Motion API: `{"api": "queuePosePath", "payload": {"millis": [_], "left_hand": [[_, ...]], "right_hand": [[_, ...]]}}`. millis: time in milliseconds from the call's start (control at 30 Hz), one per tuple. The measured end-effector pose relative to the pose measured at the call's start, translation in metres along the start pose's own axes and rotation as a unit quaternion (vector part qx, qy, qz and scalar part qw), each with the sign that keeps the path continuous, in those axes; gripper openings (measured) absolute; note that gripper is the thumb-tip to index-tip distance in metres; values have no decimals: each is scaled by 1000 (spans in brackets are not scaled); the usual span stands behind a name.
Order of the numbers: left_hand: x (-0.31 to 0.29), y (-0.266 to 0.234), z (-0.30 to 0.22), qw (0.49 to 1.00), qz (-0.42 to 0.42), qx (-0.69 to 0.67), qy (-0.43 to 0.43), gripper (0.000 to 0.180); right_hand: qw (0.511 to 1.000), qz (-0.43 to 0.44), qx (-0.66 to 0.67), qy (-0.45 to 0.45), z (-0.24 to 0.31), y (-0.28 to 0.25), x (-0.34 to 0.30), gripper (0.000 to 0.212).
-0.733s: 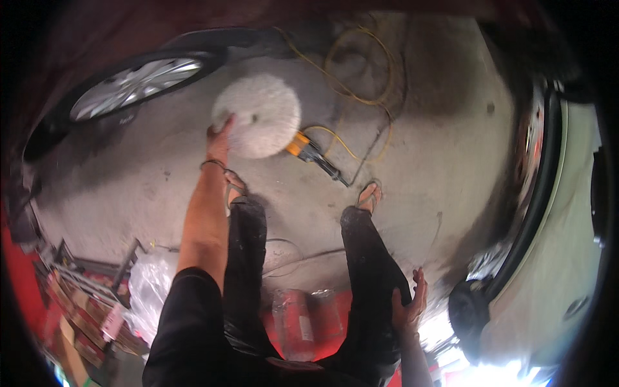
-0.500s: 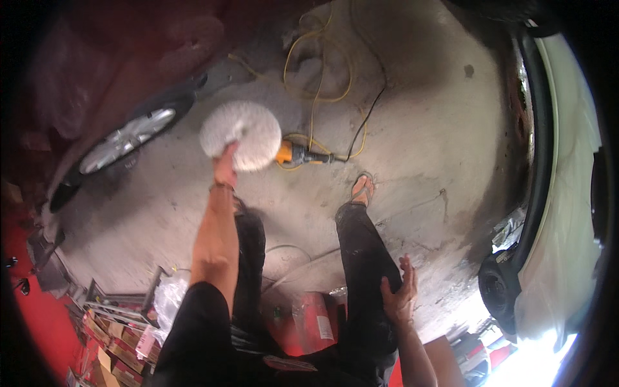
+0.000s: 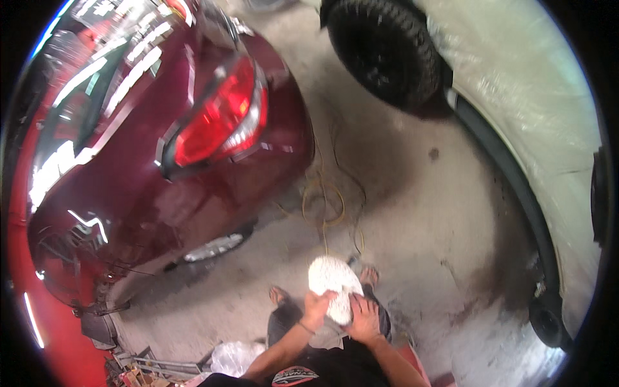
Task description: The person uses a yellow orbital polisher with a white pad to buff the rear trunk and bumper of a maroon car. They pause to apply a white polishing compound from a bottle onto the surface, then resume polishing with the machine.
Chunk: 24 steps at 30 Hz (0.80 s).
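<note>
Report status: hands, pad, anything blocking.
Left hand gripping white pad; right hand on it too. Pad close to the body. Maroon car ahead-left, apart from pad.

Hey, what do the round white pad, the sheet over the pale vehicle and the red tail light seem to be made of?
The round white pad: matte, perhaps wool or synthetic pile, given its fluffy, nubbly surface. The sheet: likely thin plastic film, semi-glossy, judging by wrinkles and small glints. The red tail light: probably hard plastic, glossy, with bright reflections over red and clear sections.
</note>
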<state>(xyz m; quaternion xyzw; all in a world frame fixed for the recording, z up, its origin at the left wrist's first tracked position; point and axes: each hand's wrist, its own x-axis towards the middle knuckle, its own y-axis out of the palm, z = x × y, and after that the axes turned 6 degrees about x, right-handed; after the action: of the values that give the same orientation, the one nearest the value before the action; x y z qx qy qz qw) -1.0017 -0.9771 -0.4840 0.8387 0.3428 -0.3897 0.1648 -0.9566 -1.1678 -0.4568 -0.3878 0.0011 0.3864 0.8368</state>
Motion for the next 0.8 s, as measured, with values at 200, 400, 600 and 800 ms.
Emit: {"api": "queuePosePath", "payload": {"millis": [200,400,600,800], "left_hand": [[-110,80,-159,997,7,-66,-35,23],[-203,109,-337,962,154,-20,223,19],[-186,105,-372,795,63,240,553,53],[-112,277,-409,688,228,62,686,118]], "right_hand": [[977,-151,30,-148,42,-150,14,67],[905,-294,7,-307,146,-354,32,60],[792,-397,46,-461,222,-507,62,50],[754,-523,204,-341,221,-586,97,58]]}}
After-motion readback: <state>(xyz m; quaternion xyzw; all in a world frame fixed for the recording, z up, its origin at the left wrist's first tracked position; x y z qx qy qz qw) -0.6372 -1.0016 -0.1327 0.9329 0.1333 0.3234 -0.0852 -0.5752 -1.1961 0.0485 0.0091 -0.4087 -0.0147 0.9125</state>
